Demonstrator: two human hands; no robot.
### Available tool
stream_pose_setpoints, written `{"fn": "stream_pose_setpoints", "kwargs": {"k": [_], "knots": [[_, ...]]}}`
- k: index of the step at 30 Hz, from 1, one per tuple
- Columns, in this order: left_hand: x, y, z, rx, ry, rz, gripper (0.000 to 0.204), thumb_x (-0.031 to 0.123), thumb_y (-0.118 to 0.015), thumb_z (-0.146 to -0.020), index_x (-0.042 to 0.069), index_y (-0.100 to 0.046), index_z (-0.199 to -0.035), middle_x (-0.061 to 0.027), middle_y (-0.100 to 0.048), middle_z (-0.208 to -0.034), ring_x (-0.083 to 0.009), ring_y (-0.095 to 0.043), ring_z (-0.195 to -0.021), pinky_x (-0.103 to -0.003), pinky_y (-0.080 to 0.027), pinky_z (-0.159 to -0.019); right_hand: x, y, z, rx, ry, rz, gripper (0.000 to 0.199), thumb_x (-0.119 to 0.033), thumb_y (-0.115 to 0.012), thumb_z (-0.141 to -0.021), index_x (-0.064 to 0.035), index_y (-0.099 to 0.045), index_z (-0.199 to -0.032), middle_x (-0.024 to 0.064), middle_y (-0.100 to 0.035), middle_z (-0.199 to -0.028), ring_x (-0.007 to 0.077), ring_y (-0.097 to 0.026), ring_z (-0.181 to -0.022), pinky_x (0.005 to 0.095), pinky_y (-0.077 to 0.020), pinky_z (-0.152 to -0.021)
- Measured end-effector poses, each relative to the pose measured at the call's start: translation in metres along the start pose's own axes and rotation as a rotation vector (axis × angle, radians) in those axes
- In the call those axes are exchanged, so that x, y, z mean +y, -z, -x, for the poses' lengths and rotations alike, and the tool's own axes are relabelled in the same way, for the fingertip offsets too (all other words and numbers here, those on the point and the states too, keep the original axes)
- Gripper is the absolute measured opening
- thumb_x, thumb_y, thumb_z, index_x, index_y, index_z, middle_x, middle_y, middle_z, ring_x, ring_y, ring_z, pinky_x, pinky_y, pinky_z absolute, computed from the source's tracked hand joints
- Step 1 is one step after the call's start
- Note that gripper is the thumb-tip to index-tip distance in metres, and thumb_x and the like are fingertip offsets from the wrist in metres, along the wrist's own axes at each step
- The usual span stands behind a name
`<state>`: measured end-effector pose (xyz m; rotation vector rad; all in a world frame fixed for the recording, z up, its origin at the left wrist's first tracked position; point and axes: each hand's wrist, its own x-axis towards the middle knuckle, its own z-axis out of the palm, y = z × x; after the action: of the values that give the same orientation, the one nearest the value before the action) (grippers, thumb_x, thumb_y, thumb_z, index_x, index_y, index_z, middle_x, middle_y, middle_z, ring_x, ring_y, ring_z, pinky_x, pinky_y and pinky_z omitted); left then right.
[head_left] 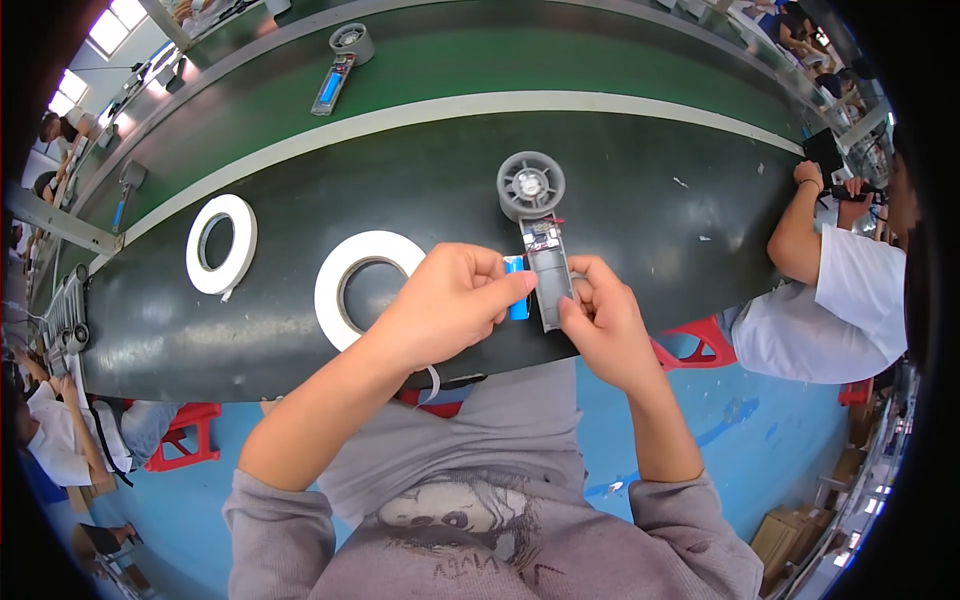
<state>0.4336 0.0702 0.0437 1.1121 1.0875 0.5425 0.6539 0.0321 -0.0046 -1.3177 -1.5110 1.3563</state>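
Note:
Between the thumb and fingers of my left hand [463,300] is a blue cylindrical battery [517,290], held upright just left of a grey handheld fan housing [551,285]. My right hand [602,312] grips the lower end of that housing, thumb on its front edge. The handle half lies open, showing a bare grey trough and a small circuit board [541,234] with a red wire near the top. Its round fan head [531,186] points away from me over the dark table.
Two rolls of white tape, one [222,245] farther left and one [368,290] beside my left wrist, lie on the dark table [680,220]. Another fan with a blue battery [331,85] rests on the green conveyor belt [450,65]. A co-worker [830,290] sits at the right.

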Motion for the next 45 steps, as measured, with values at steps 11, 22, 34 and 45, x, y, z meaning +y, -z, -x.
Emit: {"fn": "stream_pose_setpoints", "kwargs": {"k": [11,22,34,45], "knots": [[-0.011,-0.004,0.011,-0.068,0.163,0.319,0.037,0.032,-0.066,-0.103,0.003,-0.059,-0.081,-0.0008,-0.056,-0.063,-0.0046,-0.046,-0.045,-0.022,-0.032,-0.04,0.007,-0.019,-0.004,0.22,0.774,0.41,0.023,0.004,-0.076,-0.068,-0.0067,-0.07,-0.087,0.0061,-0.06,-0.103,0.0158,-0.052,-0.072,0.0322,-0.0394,-0.064],[-0.001,-0.003,0.025,0.016,0.117,-0.152,0.033,0.025,-0.068,-0.101,0.002,-0.062,-0.078,0.0,-0.057,-0.056,-0.0053,-0.048,-0.045,-0.027,-0.035,-0.041,0.002,-0.023,-0.005,-0.069,0.486,0.232,0.067,-0.003,-0.083,-0.067,-0.0042,-0.065,-0.132,-0.0015,-0.065,-0.07,0.0119,-0.049,-0.064,0.0293,-0.0399,-0.068],[-0.037,0.044,0.1,0.432,-0.414,-1.157,0.04,0.004,-0.08,-0.069,0.003,-0.066,-0.106,-0.0105,-0.064,-0.104,-0.0318,-0.059,-0.1,-0.042,-0.04,-0.094,0.015,-0.025,-0.016,-0.044,0.425,0.042,0.068,-0.003,-0.088,-0.066,-0.0052,-0.067,-0.13,-0.0037,-0.066,-0.067,0.007,-0.048,-0.064,0.0242,-0.0373,-0.065],[-0.061,0.034,0.089,0.333,-0.535,-0.925,0.042,0.013,-0.086,-0.069,0.008,-0.071,-0.108,-0.005,-0.065,-0.108,-0.0252,-0.059,-0.102,-0.04,-0.032,-0.09,0.017,-0.021,-0.018,-0.096,0.41,-0.032,0.07,-0.003,-0.091,-0.063,-0.0033,-0.069,-0.13,-0.0039,-0.066,-0.067,0.0064,-0.05,-0.063,0.0248,-0.0382,-0.076]]}}
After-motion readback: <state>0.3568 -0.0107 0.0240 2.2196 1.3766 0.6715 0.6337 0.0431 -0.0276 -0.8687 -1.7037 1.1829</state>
